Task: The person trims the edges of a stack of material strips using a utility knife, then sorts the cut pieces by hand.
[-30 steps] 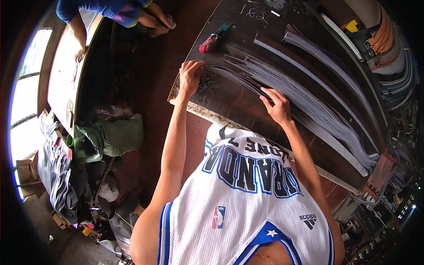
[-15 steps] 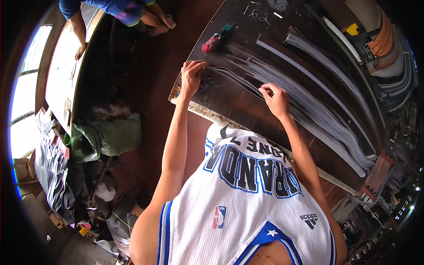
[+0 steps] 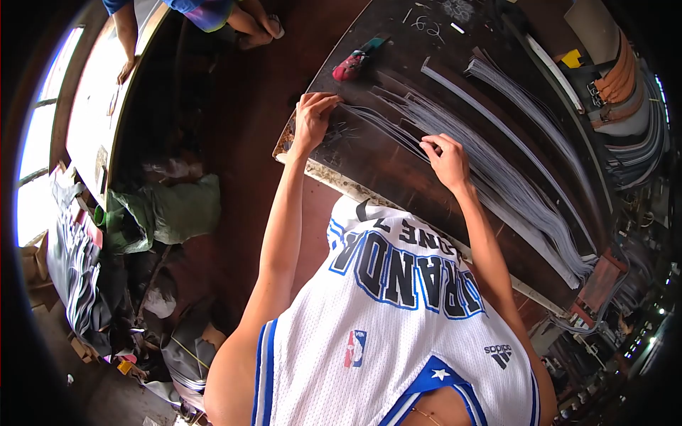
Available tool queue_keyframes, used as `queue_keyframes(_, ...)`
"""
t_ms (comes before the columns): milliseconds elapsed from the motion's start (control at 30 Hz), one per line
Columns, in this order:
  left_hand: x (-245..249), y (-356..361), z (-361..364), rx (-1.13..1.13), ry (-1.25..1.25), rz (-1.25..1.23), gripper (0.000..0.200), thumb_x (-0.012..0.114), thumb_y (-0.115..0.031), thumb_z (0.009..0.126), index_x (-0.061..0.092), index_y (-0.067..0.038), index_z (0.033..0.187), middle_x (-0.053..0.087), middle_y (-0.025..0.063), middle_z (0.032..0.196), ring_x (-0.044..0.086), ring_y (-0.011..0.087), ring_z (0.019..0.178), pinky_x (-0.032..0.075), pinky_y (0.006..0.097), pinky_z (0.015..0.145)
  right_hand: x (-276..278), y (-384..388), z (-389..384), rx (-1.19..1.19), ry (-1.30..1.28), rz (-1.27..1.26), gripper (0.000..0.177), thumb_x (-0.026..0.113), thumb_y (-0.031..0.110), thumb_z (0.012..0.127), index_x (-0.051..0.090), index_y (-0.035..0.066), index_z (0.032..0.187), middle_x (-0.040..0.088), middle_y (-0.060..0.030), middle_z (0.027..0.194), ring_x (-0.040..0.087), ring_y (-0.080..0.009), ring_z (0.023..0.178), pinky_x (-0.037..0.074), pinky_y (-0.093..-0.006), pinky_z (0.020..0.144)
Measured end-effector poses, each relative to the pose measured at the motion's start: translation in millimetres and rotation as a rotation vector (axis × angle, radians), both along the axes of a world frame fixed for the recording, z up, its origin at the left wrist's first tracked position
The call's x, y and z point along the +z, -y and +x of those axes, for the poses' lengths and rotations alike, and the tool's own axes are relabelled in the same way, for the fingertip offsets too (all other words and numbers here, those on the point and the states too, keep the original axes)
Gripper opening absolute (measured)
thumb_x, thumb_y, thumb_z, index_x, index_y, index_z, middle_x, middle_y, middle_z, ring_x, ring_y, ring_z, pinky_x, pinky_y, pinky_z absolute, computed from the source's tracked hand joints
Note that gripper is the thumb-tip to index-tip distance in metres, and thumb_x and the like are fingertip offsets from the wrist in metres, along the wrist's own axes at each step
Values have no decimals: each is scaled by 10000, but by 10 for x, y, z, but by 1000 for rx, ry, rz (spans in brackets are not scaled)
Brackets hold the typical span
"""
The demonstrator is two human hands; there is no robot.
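Long, thin dark strips with grey edges lie in a bundle [image 3: 483,163] across a dark tabletop [image 3: 398,181]. My left hand [image 3: 313,122] is at the table's left corner, its fingers bent and pinched at the end of a few separate strips [image 3: 383,126]. Closer to the bundle, my right hand [image 3: 447,163] has thumb and forefinger pinched together at the same separate strips, farther along them. Both sets of fingertips partly hide what they grip. A red and green tool or wrapped object [image 3: 353,64] lies just beyond my left hand.
Two more rows of strips [image 3: 518,89] lie farther back. Brown belts with buckles [image 3: 616,85] hang at the right. A red block [image 3: 600,280] stands at the table's right end. Another person's hand [image 3: 126,71] rests on a bright table at upper left. A green sack [image 3: 188,209] sits below.
The view has turned slightly, so the table's contents appear shifted a little. Both hands stay at nearly the same places on the strips.
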State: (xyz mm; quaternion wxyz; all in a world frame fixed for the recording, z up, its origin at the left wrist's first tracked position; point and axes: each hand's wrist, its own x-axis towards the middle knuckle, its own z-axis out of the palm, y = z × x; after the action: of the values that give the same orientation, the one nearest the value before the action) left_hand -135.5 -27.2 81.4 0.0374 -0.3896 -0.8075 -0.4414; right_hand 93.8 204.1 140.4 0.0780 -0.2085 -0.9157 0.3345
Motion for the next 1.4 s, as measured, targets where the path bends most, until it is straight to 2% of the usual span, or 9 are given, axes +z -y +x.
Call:
queue_keyframes(233, 19, -24, 38, 17, 35, -9, 188, 663, -73, 868, 748, -150, 1017, 705, -17, 1051, 579, 237, 1040, 415, 385, 922, -22, -68, 36, 33, -95, 38, 126, 703, 156, 881, 724, 43, 932, 699, -115, 872, 680, -311, 783, 521, -371, 675)
queue_keyframes(300, 5, -25, 28, 12, 34, -6, 194, 665, -66, 861, 748, -148, 1016, 706, -17, 1048, 580, 238, 1036, 416, 382, 919, 9, -99, 30, 26, -38, -53, 124, 703, 138, 873, 730, 29, 926, 707, -132, 885, 684, -324, 815, 524, -371, 701)
queue_keyframes(500, -11, -11, 12, -17, 50, 11, 229, 674, -28, 827, 749, -143, 1010, 711, -14, 1033, 586, 243, 1023, 425, 376, 912, 73, -147, -30, 0, 21, -122, 119, 701, 103, 860, 740, 19, 934, 713, -162, 895, 692, -321, 825, 533, -358, 718)
queue_keyframes(633, -20, -15, 8, -15, 55, 16, 233, 672, -14, 822, 750, -141, 1001, 712, -17, 1033, 586, 238, 1021, 425, 374, 917, 102, -120, -62, -68, 96, -190, 118, 694, 122, 861, 733, 25, 917, 718, -147, 891, 691, -327, 817, 537, -369, 711)
queue_keyframes(733, -11, -25, 14, -9, 55, 23, 239, 672, -8, 818, 751, -141, 999, 713, -20, 1031, 585, 233, 1020, 425, 371, 918, 1, -59, -7, 23, 11, 227, 98, 665, 160, 870, 692, 76, 915, 708, -87, 883, 674, -309, 807, 538, -407, 693)
queue_keyframes(767, -8, -18, 13, -3, 61, 22, 242, 673, -4, 815, 752, -141, 998, 714, -21, 1029, 585, 230, 1020, 425, 370, 917, -39, -43, 21, 24, 12, 227, 98, 665, 160, 870, 692, 76, 915, 708, -87, 883, 674, -309, 807, 538, -407, 693)
queue_keyframes(833, -2, -29, 21, 6, 52, 24, 250, 672, 1, 812, 752, -142, 1000, 714, -20, 1025, 585, 229, 1015, 425, 370, 917, -83, -10, 67, 85, -87, 421, 100, 671, 138, 854, 685, 103, 947, 687, -65, 874, 659, -295, 799, 535, -413, 699)
queue_keyframes(967, -12, -31, 20, 16, 49, 16, 259, 669, 6, 807, 754, -142, 1003, 713, -17, 1017, 584, 227, 1004, 423, 371, 916, -105, 43, 83, 103, -171, 458, 127, 685, 96, 833, 689, 112, 959, 671, -51, 850, 655, -279, 792, 531, -403, 691)
queue_keyframes(1400, -48, -39, 24, 41, 45, -4, 228, 675, -36, 839, 756, -150, 1020, 710, -25, 1044, 581, 224, 1035, 410, 371, 915, -105, -69, 130, 185, -171, 499, 116, 735, 127, 820, 720, 124, 935, 664, -16, 827, 641, -241, 750, 527, -367, 686)
